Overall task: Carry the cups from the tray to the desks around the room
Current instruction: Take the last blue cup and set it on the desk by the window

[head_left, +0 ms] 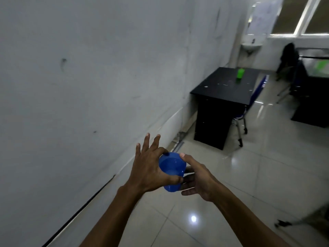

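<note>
A blue plastic cup [171,167] is held in front of me, mouth up, over the tiled floor. My left hand [148,168] pinches it from the left, index finger on the far rim and thumb across the near side, the other fingers spread straight. My right hand [197,179] grips it from the right, thumb on the rim and fingers curled under the cup. A green cup [240,73] stands on a black desk [226,90] against the wall further ahead. No tray is in view.
A white wall [89,86] runs close along my left. A blue chair [249,107] is tucked at the black desk's right. Another dark desk [313,97] with a chair stands at the far right. A small wall sink [251,45] hangs in the corner. Glossy floor tiles lie between.
</note>
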### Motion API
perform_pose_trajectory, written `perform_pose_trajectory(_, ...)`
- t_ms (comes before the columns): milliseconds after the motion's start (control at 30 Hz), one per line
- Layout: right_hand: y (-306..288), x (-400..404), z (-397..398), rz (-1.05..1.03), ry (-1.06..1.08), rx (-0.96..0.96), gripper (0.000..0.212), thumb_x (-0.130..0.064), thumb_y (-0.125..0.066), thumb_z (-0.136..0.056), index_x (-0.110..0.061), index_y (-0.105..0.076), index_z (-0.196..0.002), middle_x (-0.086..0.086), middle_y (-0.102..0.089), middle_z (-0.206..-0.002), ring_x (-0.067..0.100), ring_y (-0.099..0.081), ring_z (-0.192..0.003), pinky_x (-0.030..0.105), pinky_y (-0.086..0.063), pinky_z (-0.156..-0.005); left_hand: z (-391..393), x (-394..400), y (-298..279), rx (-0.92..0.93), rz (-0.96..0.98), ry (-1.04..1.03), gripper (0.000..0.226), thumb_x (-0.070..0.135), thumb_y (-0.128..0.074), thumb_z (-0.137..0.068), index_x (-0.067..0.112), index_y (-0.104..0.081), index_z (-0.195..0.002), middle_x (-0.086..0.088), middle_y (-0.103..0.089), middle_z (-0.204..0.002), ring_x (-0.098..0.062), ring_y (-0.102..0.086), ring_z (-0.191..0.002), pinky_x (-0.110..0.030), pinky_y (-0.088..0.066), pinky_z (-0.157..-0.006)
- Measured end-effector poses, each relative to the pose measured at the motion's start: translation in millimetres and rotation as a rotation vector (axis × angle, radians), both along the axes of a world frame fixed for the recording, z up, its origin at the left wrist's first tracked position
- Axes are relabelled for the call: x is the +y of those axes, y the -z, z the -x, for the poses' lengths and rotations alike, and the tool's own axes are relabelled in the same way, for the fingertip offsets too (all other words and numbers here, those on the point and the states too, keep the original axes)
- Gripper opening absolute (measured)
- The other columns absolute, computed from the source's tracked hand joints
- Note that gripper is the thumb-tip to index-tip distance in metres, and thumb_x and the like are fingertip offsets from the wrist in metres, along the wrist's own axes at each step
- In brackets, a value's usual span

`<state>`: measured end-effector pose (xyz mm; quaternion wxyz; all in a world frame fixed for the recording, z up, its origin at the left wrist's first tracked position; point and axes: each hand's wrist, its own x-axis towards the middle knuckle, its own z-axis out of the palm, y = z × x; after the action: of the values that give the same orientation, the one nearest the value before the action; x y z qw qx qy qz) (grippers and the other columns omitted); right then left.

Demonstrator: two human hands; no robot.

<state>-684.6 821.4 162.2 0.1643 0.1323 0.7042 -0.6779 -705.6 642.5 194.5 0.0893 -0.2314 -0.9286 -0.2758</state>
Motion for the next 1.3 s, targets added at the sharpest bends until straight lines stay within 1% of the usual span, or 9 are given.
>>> perform_pose_trajectory(133, 4.0, 60.5, 27.5, -0.025, 0.147, 0.0, 0.075, -0.075, -0.053, -0.073, -0.01, -0.062, -0.109, 0.018, -0.075, -0.094, 0.03, -0.075, -0.08, 0.047, -0.06, -0.08, 54.1, 61.6, 7.5, -0.014, 0.002, 0.163, 0.084, 0.069, -0.07, -0.053, 0.027, -0.056, -0.124, -0.001, -0.016, -0.161, -0.005, 0.017, -0.14, -0.04, 0.014, -0.112)
perform_pose_trajectory(267, 4.2, 116.0, 59.7, -0.036, 0.286, 0.011, 0.081, -0.079, -0.054, -0.064, -0.01, -0.062, -0.105, 0.016, -0.077, -0.087, 0.029, -0.076, -0.077, 0.043, -0.058, -0.076, 110.6, 125.9, 8.6, -0.022, 0.002, 0.305, 0.083, 0.068, -0.07, -0.053, 0.027, -0.056, -0.124, -0.003, -0.016, -0.161, -0.015, 0.007, -0.148, -0.045, 0.009, -0.115)
perform_pose_trajectory(333, 3.9, 142.9, 77.5, -0.039, 0.348, 0.019, 0.082, -0.08, -0.054, -0.064, -0.01, -0.063, -0.106, 0.015, -0.077, -0.085, 0.029, -0.076, -0.077, 0.041, -0.057, -0.074, 137.3, 157.0, 6.4, -0.012, -0.016, 0.37, 0.081, 0.066, -0.07, -0.053, 0.028, -0.057, -0.123, -0.002, -0.018, -0.161, -0.017, 0.005, -0.149, -0.042, 0.007, -0.114)
perform_pose_trajectory(500, 0.5, 209.5, 126.4, -0.055, 0.513, 0.033, 0.086, -0.086, -0.058, -0.059, -0.012, -0.065, -0.103, 0.014, -0.077, -0.081, 0.03, -0.076, -0.075, 0.043, -0.058, -0.074, 209.6, 235.0, -3.4, 0.004, -0.021, 0.519, 0.088, 0.071, -0.062, -0.049, 0.027, -0.057, -0.125, -0.003, -0.018, -0.161, -0.018, 0.006, -0.149, -0.048, 0.006, -0.116)
perform_pose_trajectory(667, -10.3, 274.1, 166.1, -0.07, 0.64, 0.024, 0.086, -0.086, -0.058, -0.056, -0.013, -0.065, -0.1, 0.015, -0.077, -0.08, 0.031, -0.076, -0.075, 0.044, -0.059, -0.075, 267.7, 314.1, -11.7, 0.011, 0.027, 0.641, 0.085, 0.067, -0.069, -0.055, 0.025, -0.054, -0.128, -0.005, -0.016, -0.161, -0.02, 0.008, -0.149, -0.049, 0.008, -0.116)
perform_pose_trajectory(800, -14.1, 326.7, 192.9, -0.075, 0.705, 0.02, 0.089, -0.087, -0.058, -0.054, -0.012, -0.064, -0.102, 0.014, -0.077, -0.081, 0.03, -0.076, -0.076, 0.046, -0.058, -0.076, 306.3, 376.9, -13.9, 0.018, 0.037, 0.72, 0.084, 0.067, -0.071, -0.058, 0.024, -0.054, -0.127, -0.007, -0.018, -0.161, -0.023, 0.005, -0.149, -0.051, 0.009, -0.115)
perform_pose_trajectory(933, -13.3, 388.9, 222.6, -0.073, 0.749, 0.025, 0.084, -0.084, -0.056, -0.061, -0.012, -0.064, -0.103, 0.015, -0.077, -0.081, 0.031, -0.076, -0.077, 0.048, -0.058, -0.08, 341.6, 448.1, -13.6, 0.044, 0.037, 0.763, 0.084, 0.068, -0.07, -0.057, 0.025, -0.053, -0.128, -0.006, -0.016, -0.161, -0.023, 0.005, -0.149, -0.048, 0.009, -0.115)
perform_pose_trajectory(1167, -18.2, 524.4, 291.6, -0.102, 0.777, 0.049, 0.078, -0.084, -0.052, -0.067, -0.013, -0.063, -0.098, 0.013, -0.077, -0.078, 0.03, -0.076, -0.074, 0.046, -0.059, -0.077, 410.0, 584.6, -15.6, 0.07, -0.004, 0.794, 0.083, 0.068, -0.066, -0.058, 0.026, -0.053, -0.127, -0.004, -0.016, -0.161, -0.02, 0.008, -0.149, -0.048, 0.01, -0.113)
perform_pose_trajectory(1300, -27.8, 596.8, 331.3, -0.121, 0.765, 0.052, 0.085, -0.086, -0.051, -0.052, -0.014, -0.063, -0.097, 0.012, -0.077, -0.078, 0.028, -0.076, -0.072, 0.041, -0.058, -0.071, 450.6, 655.5, -18.8, 0.047, -0.023, 0.791, 0.081, 0.064, -0.073, -0.061, 0.025, -0.052, -0.128, -0.004, -0.015, -0.161, -0.017, 0.01, -0.148, -0.046, 0.011, -0.112)
